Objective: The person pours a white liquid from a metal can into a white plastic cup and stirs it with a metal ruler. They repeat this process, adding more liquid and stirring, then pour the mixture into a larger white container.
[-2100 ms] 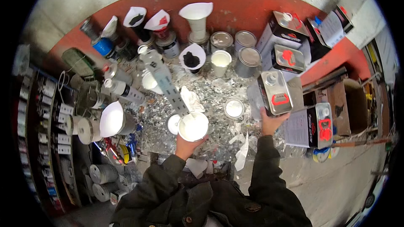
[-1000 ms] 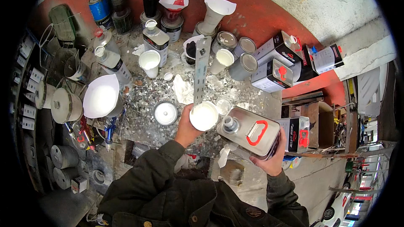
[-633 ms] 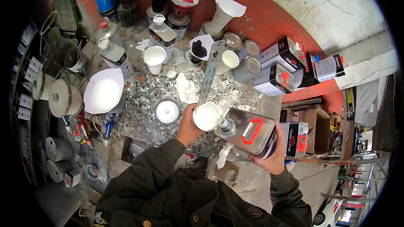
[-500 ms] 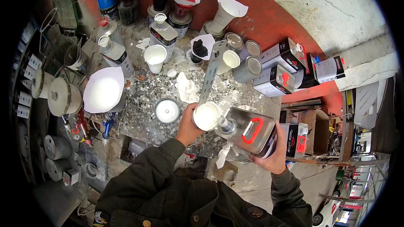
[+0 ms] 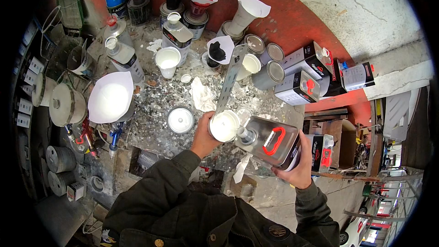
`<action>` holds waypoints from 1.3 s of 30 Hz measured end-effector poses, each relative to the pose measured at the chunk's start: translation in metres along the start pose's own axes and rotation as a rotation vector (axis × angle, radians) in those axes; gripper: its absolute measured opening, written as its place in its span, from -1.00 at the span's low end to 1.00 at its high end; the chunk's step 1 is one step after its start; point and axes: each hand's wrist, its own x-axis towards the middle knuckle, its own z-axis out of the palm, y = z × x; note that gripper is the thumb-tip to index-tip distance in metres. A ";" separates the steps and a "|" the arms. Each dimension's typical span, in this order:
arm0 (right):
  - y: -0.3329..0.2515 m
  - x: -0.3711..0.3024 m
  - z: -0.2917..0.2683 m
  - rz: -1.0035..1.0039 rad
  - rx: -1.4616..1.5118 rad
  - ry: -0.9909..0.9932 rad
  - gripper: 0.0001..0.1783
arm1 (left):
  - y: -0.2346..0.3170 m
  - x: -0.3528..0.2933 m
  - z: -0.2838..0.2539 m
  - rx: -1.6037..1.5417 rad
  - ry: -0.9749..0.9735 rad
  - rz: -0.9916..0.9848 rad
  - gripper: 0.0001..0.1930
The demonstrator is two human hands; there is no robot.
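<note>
My left hand [image 5: 205,136] is wrapped round a cup of white paint [image 5: 225,126] at the middle of the bench. A flat metal mixing stick [image 5: 230,80] with rows of holes stands in the cup, leaning up and away. My right hand [image 5: 299,167] grips the base end of a rectangular metal can [image 5: 270,142] with a red handle. The can lies tilted over, its spout at the cup's right rim. Whether liquid is flowing I cannot tell. Left of the cup, a round lid-like disc with a white top [image 5: 180,120] rests on the bench.
A paper-lined container of white paint [image 5: 111,97] stands at the left, above spray guns [image 5: 114,141]. Crumpled white tissue [image 5: 201,94] lies beyond my left hand. Tins and paper funnels [image 5: 249,11] line the red wall. More metal cans [image 5: 297,87] stand at the right.
Both hands, the cup and the tilted can hold almost the same place. The view has shifted very slightly.
</note>
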 end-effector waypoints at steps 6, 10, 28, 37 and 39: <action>-0.002 0.002 0.001 -0.024 -0.019 0.004 0.32 | -0.002 0.001 0.003 -0.099 -0.004 0.014 -0.10; -0.002 0.001 0.001 -0.009 -0.014 -0.003 0.32 | 0.002 0.000 0.001 -0.099 -0.013 -0.006 -0.09; 0.004 -0.002 0.000 -0.025 -0.033 -0.041 0.41 | -0.005 0.000 0.003 -0.083 -0.034 -0.027 -0.09; 0.002 -0.004 -0.001 -0.022 -0.040 -0.026 0.38 | 0.003 0.000 0.003 -0.171 -0.016 -0.036 -0.15; 0.001 -0.004 0.000 -0.013 -0.016 -0.009 0.35 | 0.006 0.000 0.003 -0.187 -0.017 -0.041 -0.15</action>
